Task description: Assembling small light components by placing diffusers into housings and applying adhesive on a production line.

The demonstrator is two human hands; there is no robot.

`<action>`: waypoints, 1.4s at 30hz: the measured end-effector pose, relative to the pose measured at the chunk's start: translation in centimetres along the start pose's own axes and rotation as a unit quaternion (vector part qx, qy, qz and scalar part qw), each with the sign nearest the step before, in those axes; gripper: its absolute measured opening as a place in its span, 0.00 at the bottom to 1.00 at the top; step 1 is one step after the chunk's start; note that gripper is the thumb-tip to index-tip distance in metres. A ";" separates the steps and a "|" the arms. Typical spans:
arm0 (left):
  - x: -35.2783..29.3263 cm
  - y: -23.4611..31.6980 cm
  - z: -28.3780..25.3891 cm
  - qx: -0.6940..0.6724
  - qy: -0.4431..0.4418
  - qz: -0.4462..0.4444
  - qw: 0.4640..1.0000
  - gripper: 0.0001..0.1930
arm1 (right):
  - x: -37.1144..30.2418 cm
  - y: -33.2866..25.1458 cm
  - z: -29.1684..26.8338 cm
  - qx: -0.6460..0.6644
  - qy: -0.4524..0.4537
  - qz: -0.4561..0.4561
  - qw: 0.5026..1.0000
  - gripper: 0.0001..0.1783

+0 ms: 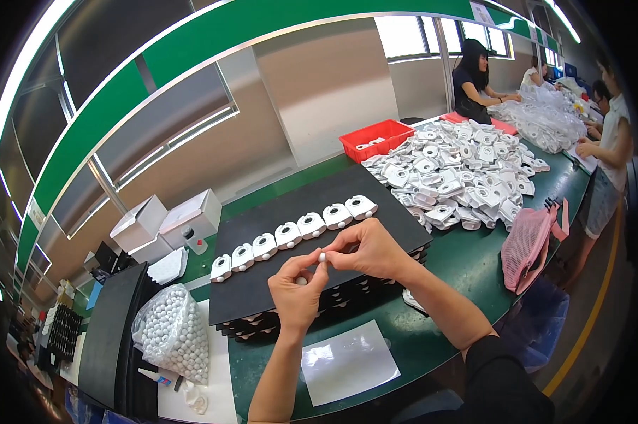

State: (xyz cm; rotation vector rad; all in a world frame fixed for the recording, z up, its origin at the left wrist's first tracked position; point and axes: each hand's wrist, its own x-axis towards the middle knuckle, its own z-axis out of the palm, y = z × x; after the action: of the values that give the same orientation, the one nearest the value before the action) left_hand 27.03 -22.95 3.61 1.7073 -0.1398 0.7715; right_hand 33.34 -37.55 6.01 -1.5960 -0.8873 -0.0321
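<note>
Between the fingertips of both my hands is a small white ball (322, 257). My left hand (295, 291) pinches it from the left, and another white ball (301, 280) shows in its curled fingers. From the right, the thumb and forefinger of my right hand (374, 251) close on the same ball. Just beyond my hands, a row of several white plastic housings (288, 235) with dark round holes runs across a black board (262, 304). Small white balls sit at the near edges of these housings. The board tops a stack of similar boards.
A clear bag of white balls (170, 328) stands left of the stack, by a small glue bottle (155, 377). White housings (460, 169) are heaped at the right, beside a red bin (375, 139) and a pink bag (527, 247). A white sheet (351, 362) lies in front. Other people work farther right.
</note>
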 end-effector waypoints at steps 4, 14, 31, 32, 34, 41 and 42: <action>0.0 0.3 -0.1 -0.020 -0.005 -0.010 1.000 0.09 | 0.0 0.4 0.4 0.005 0.024 -0.015 1.000 0.07; 0.2 0.0 -0.3 -0.051 -0.003 -0.030 0.998 0.09 | 0.1 0.0 0.2 0.069 -0.016 0.039 0.997 0.09; 0.1 0.7 0.3 -0.190 -0.010 -0.120 0.974 0.10 | 0.7 0.4 -0.7 0.164 0.073 0.033 0.983 0.09; 0.1 0.7 0.4 -0.199 -0.008 -0.113 0.973 0.10 | 0.7 0.5 -0.7 0.164 0.073 0.032 0.983 0.09; 0.1 0.5 0.5 -0.199 -0.001 -0.102 0.975 0.09 | 0.8 0.7 -0.6 0.175 0.043 0.020 0.983 0.10; 0.3 0.8 0.9 -0.191 0.018 -0.068 0.979 0.09 | 0.4 -0.1 -0.5 0.196 -0.069 0.064 0.976 0.13; 0.3 0.8 0.9 -0.191 0.018 -0.067 0.979 0.09 | 0.4 -0.2 -0.5 0.196 -0.068 0.064 0.976 0.13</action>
State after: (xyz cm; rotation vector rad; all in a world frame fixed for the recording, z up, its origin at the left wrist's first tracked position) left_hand 27.22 -23.91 4.37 1.3226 -0.1369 0.6273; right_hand 33.71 -37.82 6.53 -1.2905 -0.8345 0.3291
